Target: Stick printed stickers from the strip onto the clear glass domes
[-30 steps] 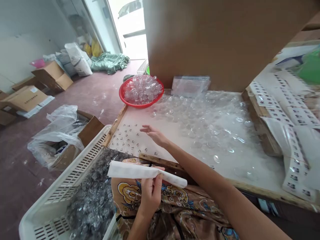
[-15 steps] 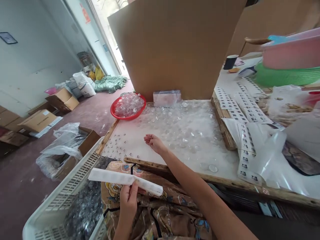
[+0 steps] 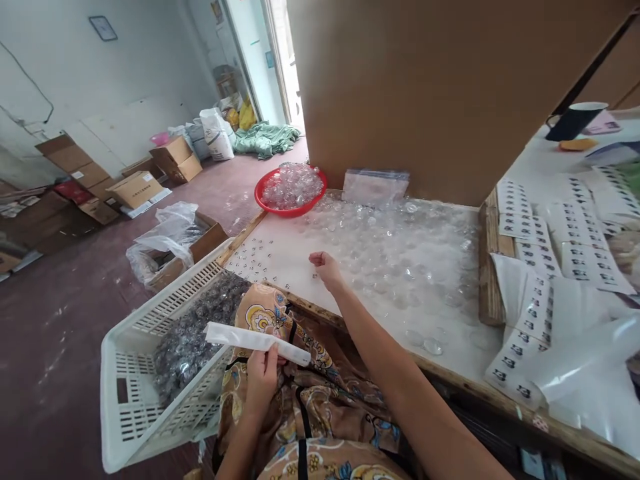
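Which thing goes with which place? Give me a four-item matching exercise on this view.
Things:
1. Round red plastic bowl
2. Long white paper-like strip
3. White slotted plastic crate
4. Large brown cardboard panel

Places:
A. Left of the white tabletop, holding glossy grey pieces
B. Upright at the far edge
C. Pinched in the left hand
D. At the tabletop's far left corner, heaped with clear pieces

Pairs: 1-D; 2-C; 3-A; 4-B

Long white strip (image 3: 235,336) lies in left hand (image 3: 263,375), before flat white wood-edged counter (image 3: 291,248); round red plastic basin (image 3: 291,212) sits on far-left corner.
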A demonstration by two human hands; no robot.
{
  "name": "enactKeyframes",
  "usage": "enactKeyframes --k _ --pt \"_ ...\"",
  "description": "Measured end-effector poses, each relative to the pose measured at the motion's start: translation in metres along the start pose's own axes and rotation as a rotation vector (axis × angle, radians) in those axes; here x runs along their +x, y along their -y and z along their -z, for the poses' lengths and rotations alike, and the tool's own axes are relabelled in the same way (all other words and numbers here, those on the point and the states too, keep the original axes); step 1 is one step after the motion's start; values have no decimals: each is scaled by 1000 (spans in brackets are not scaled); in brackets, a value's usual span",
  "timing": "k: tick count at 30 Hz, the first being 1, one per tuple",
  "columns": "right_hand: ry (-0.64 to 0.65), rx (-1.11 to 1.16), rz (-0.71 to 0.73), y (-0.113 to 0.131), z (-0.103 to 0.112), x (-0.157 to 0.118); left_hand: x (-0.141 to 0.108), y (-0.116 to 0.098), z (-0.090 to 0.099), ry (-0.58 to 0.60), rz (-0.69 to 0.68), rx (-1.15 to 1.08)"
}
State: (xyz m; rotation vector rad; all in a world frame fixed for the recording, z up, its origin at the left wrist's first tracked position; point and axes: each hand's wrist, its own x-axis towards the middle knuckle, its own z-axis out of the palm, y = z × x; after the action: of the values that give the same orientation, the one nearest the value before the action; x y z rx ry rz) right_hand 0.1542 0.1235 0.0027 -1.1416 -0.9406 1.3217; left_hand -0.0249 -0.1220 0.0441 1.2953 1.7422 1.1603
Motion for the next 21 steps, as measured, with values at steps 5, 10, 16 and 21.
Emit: enactKeyframes --k 5,10,16,21 --pt "-37 -269 72 1 9 -13 6 11 5 45 -164 218" --pt "99 -431 14 -4 -1 -29 2 16 0 103 -312 359" --pt "283 -346 -127 -8 -3 -30 -3 19 -11 170 -452 443" --pt "314 -406 -201 -7 1 -29 -6 20 -13 229 -465 503"
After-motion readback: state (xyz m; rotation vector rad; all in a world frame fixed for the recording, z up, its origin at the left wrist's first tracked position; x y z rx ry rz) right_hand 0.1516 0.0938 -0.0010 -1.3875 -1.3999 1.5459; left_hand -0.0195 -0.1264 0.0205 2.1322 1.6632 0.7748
